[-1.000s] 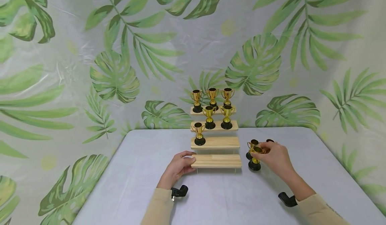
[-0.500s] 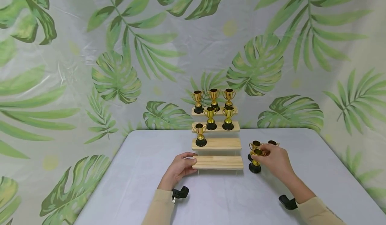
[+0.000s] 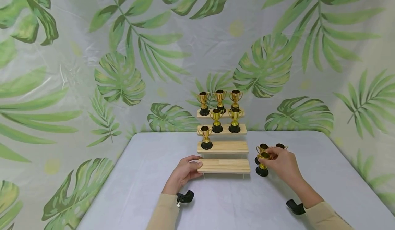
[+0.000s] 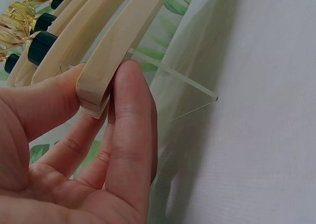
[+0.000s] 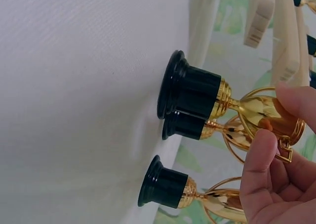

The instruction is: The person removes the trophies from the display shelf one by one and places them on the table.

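My left hand pinches the left end of the lowest, front wooden shelf, thumb on top and fingers underneath. In the left wrist view, a clear support leg runs from that shelf's underside. To the right of the stand, my right hand pinches the bowl of a small gold trophy cup between thumb and fingers. Its black base points down, close over the tabletop. Behind it stand two similar trophies, a nearer trophy partly covered by the held one and a farther trophy partly behind my hand.
The stand rises in steps to the back. One trophy stands at the left of the third shelf. Two trophies are on the shelf above, and three trophies on the top one. A leaf-patterned sheet hangs behind the white table.
The head view has shifted slightly, so everything sits a little farther right. The farther trophy shows more beside my right hand. Both hands keep their grips.
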Demonstrator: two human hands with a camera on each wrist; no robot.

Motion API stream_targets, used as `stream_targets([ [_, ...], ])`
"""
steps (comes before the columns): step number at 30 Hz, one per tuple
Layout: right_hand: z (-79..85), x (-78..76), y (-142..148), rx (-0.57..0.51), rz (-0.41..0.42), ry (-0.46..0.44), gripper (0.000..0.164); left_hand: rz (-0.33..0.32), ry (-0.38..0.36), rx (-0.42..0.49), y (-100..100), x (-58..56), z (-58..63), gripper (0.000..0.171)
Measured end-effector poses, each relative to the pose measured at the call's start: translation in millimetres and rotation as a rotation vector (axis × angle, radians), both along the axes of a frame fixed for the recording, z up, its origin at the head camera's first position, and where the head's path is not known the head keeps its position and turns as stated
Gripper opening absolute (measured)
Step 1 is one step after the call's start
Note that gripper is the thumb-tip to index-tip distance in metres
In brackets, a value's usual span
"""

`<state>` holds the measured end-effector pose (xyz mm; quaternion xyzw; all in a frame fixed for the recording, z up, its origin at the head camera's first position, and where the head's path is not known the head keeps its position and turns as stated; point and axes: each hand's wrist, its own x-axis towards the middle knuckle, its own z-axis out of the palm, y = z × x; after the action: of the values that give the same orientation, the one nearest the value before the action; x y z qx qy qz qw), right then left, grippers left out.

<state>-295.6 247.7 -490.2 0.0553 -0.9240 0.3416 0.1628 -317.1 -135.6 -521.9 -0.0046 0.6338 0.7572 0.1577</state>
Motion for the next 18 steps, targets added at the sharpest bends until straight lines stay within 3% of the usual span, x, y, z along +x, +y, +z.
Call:
stream_targets([
  [18,3.0,3.0,-0.4,0.014,0.004,0.005,0.048,0.004,-0.012,0.001,-0.5,-2.1,-0.3,0.04],
])
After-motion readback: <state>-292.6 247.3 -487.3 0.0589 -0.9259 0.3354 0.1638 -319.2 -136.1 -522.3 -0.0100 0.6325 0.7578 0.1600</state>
